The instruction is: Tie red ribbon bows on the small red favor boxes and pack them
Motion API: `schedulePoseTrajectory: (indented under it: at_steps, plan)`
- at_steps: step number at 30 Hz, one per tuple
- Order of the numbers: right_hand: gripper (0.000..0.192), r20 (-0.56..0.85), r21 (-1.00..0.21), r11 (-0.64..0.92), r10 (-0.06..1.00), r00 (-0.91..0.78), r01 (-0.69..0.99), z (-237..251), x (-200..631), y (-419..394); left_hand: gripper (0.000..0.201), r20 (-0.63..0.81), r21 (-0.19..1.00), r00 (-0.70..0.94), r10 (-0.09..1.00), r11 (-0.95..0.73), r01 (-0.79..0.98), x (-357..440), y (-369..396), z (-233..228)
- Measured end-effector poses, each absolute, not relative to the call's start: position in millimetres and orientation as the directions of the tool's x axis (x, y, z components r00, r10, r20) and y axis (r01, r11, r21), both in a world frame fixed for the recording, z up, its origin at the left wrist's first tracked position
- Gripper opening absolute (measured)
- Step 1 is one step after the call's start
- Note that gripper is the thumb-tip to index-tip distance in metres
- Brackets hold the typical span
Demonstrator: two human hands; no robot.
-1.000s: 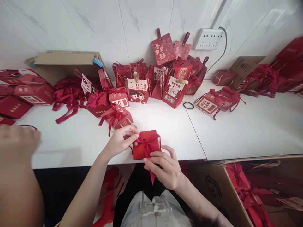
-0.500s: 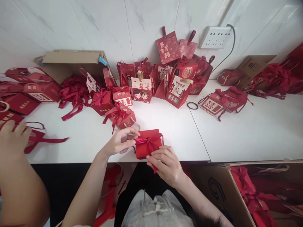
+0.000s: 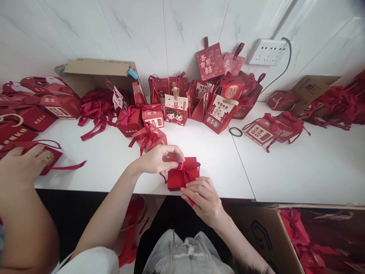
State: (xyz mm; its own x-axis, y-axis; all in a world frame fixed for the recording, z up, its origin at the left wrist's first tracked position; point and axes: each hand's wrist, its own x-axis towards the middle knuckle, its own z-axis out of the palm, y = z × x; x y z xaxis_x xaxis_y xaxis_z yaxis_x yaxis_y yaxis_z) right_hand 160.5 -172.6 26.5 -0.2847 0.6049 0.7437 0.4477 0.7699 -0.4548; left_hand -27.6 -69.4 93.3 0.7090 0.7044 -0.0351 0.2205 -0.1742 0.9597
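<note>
A small red gift box (image 3: 179, 178) with a red ribbon (image 3: 186, 170) tied over its top sits at the near edge of the white table (image 3: 199, 152). My left hand (image 3: 159, 158) pinches a ribbon loop at the box's upper left. My right hand (image 3: 203, 198) grips the ribbon's lower end at the box's front edge, its tail hidden under my fingers.
Several red gift boxes and bags (image 3: 211, 99) crowd the back of the table by the wall. Another person's hand (image 3: 24, 163) rests on a flat red box (image 3: 42, 154) at the left. A cardboard carton (image 3: 273, 236) of red items stands lower right. A black hair tie (image 3: 235, 131) lies mid-table.
My left hand rose from the box's left side to pinch the ribbon on top. The other person's hand at the left settled onto a flat red box. The view shifted right.
</note>
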Motion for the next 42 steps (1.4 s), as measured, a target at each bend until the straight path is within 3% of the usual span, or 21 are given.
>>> schedulePoseTrajectory:
  at_steps: [6,11,15,18,24,28,33,37,40,42]
  plan:
    - [0.021,0.746,-0.462,0.772,0.604,-0.280,0.436,26,159,-174,0.004,-0.006,0.980,0.758,0.653,-0.145,0.133,-29,-69,87]
    - [0.021,0.745,-0.462,0.774,0.603,-0.283,0.432,24,160,-173,0.012,0.038,0.989,0.724,0.688,-0.127,0.070,-34,-73,83]
    - [0.021,0.749,-0.458,0.771,0.603,-0.275,0.442,23,159,-172,0.027,0.052,0.949,0.712,0.701,-0.256,0.182,-39,-81,85]
    - [0.022,0.745,-0.466,0.766,0.610,-0.270,0.443,22,159,-172,0.028,0.055,0.889,0.691,0.721,-0.351,0.295,-42,-91,89]
    - [0.023,0.755,-0.404,0.775,0.582,-0.302,0.485,27,157,-174,0.018,0.019,0.752,0.449,0.893,-0.309,0.583,-35,-106,87]
    - [0.025,0.783,-0.318,0.765,0.544,-0.300,0.559,33,151,-178,0.018,0.028,0.679,0.446,0.895,-0.345,0.649,-25,-107,86]
    - [0.021,0.784,-0.343,0.723,0.572,-0.241,0.599,36,136,-183,0.016,0.086,0.613,0.465,0.881,-0.415,0.673,-14,-104,83]
    - [0.017,0.780,-0.315,0.783,0.535,-0.323,0.537,38,125,-186,0.013,0.159,0.594,0.481,0.862,-0.473,0.651,-14,-103,78]
    - [0.018,0.738,-0.299,0.873,0.467,-0.486,0.385,41,129,-190,0.012,0.188,0.649,0.449,0.873,-0.454,0.611,-22,-103,77]
    - [0.020,0.736,-0.352,0.888,0.458,-0.498,0.295,43,140,-192,0.013,0.200,0.690,0.396,0.896,-0.416,0.592,-28,-104,77]
